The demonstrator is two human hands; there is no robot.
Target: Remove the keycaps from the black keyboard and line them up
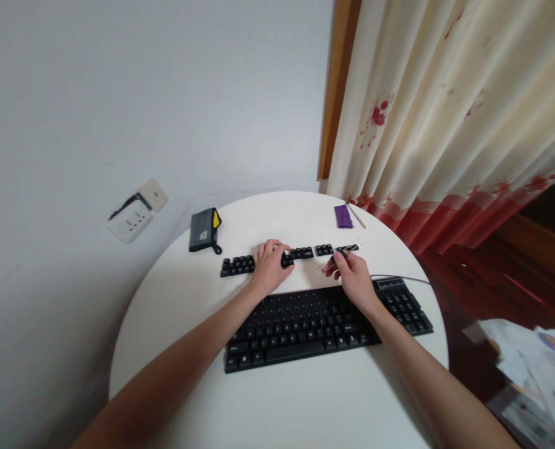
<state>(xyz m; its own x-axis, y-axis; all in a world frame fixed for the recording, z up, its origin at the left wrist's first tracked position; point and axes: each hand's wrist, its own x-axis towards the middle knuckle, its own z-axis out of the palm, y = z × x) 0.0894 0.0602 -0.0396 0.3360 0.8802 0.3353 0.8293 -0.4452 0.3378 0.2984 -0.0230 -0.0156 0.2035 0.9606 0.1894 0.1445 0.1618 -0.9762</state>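
Observation:
A black keyboard (324, 321) lies across the round white table (277, 399), its cable running off to the right. Behind it a row of loose black keycaps (238, 265) stretches across the table. My left hand (270, 267) rests on the middle of that row with curled fingers touching the keycaps. My right hand (350, 274) is just beyond the keyboard's far edge, fingers pinched round a small thin tool or keycap that I cannot make out, close to the row's right end (325, 249).
A dark grey pouch with a yellow tab (204, 230) sits at the table's back left. A purple cloth (343, 216) and a thin stick (356, 216) lie at the back right. Curtain (446, 112) hangs right; papers (534, 362) lie on the floor.

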